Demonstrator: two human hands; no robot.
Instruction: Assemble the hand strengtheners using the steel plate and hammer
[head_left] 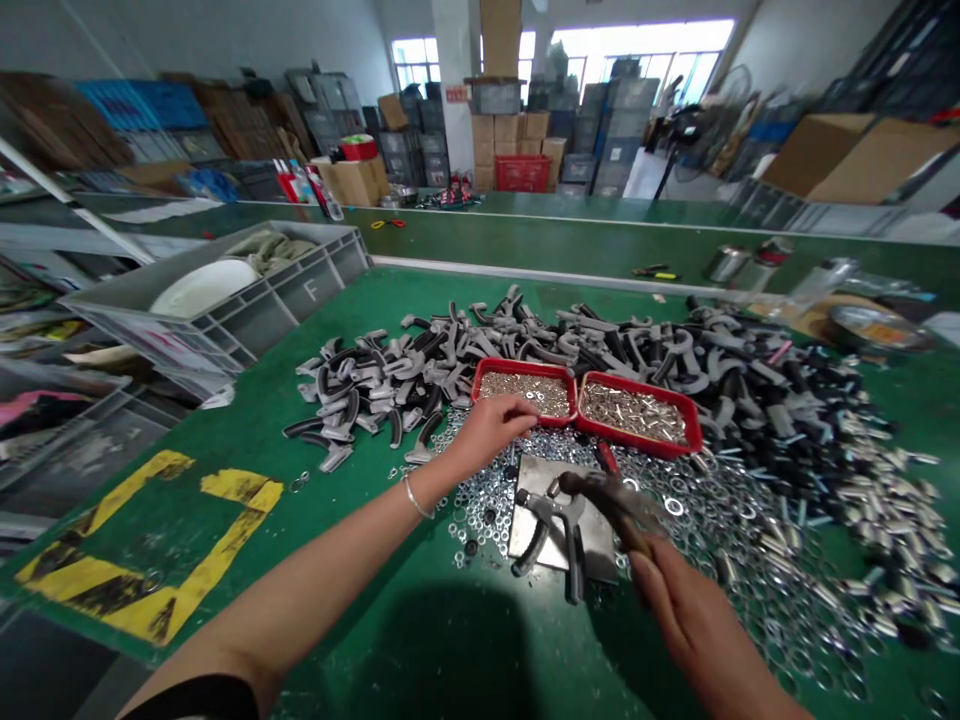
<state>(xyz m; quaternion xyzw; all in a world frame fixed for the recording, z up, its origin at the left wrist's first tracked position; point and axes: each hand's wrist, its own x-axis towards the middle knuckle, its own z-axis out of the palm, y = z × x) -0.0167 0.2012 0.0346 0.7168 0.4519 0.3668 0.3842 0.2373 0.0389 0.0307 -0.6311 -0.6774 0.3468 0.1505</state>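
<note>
meanwhile, the right hand (701,625) has fingers closed on a dark hammer (607,505) above one grey forked part (559,515) on a steel plate (600,545); the left hand (487,430) lies open by red plastic trays (577,410), with heaps of curved grey parts (390,385) lying beyond.

The green workbench (450,650) carried many small parts. Grey and black curved plastic pieces (360,385) lay in a wide heap across it, and two red trays (523,392) sat side by side in front of this heap, both filled with small metal pieces. Loose steel washers (480,510) were spread on the top near them. A square steel plate (536,480) lay among the washers, with a pliers-shaped tool (547,515) on it. Shiny metal sleeves (885,540) were scattered at the right side, and yellow-black tape (142,560) marked a shape on the left side.
</note>
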